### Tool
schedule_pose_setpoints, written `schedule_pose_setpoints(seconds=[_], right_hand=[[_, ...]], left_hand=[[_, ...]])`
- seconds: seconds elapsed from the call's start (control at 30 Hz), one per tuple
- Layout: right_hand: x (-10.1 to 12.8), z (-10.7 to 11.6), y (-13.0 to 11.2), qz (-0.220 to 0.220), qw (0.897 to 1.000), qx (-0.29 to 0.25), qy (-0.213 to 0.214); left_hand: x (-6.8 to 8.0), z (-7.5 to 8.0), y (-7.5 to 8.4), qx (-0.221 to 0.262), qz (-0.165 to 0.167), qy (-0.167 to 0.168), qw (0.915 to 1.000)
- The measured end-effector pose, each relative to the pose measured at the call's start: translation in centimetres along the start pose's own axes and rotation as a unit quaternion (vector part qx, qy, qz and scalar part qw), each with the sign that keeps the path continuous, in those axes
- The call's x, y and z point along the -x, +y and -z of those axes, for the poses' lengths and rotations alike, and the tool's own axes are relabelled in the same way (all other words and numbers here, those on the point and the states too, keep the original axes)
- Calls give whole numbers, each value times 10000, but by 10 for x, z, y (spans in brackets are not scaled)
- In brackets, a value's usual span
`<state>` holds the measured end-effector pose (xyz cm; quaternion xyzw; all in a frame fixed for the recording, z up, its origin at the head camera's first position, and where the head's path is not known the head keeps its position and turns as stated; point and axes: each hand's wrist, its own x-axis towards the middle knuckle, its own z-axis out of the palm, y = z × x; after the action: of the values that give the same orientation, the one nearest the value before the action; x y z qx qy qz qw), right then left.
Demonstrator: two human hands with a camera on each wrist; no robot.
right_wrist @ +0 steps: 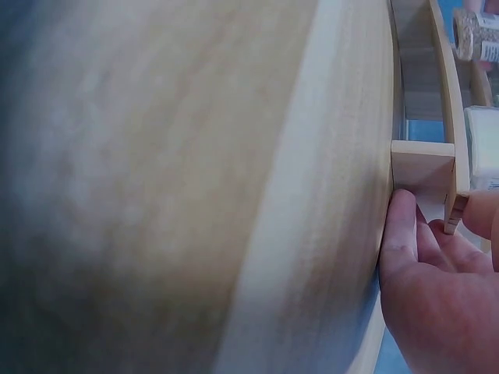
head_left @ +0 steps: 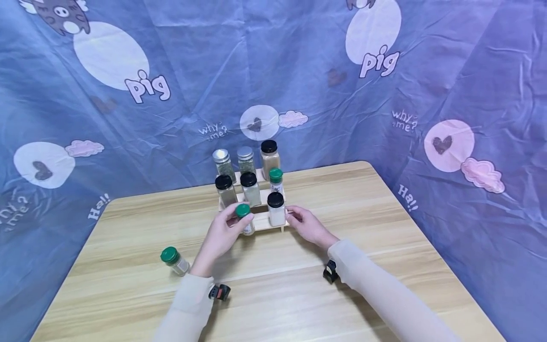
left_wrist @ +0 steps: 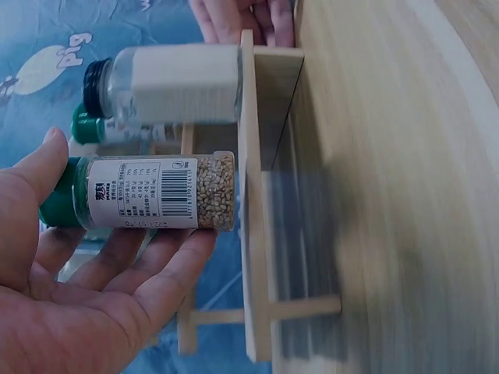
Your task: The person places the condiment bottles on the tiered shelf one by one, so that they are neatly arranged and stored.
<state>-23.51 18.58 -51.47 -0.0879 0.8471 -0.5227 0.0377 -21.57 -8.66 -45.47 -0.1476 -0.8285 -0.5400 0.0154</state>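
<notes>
My left hand [head_left: 223,233] holds a green-capped seasoning jar [left_wrist: 160,191] of pale seeds between thumb and fingers. The jar is upright at the left part of the lowest step of a wooden tiered spice rack [head_left: 263,221]; whether its base touches the step I cannot tell. At the rack's right end, my right hand [head_left: 308,225] grips the lowest step, thumb above and fingers below, as the right wrist view shows. Beside that thumb stands a black-capped jar of white contents [head_left: 276,211]. Another green-capped jar [head_left: 175,261] stands on the table, left of my left forearm.
On the middle step are two black-capped jars [head_left: 250,189] and a green-capped jar [head_left: 276,177]. Two silver-lidded jars [head_left: 223,165] and a tall black-capped jar [head_left: 270,161] occupy the top step. Blue printed cloth [head_left: 192,95] hangs behind the wooden table [head_left: 273,289].
</notes>
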Motion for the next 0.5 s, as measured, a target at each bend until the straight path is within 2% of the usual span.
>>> schedule_pose_setpoints(seconds=[0.27, 0.5], right_hand=[[2, 0, -4, -21, 10000, 26, -24], [3, 0, -7, -47, 10000, 25, -12]], left_hand=[[-5, -12, 5, 65, 65, 84, 9999], [-9, -18, 5, 145, -49, 132, 9998]])
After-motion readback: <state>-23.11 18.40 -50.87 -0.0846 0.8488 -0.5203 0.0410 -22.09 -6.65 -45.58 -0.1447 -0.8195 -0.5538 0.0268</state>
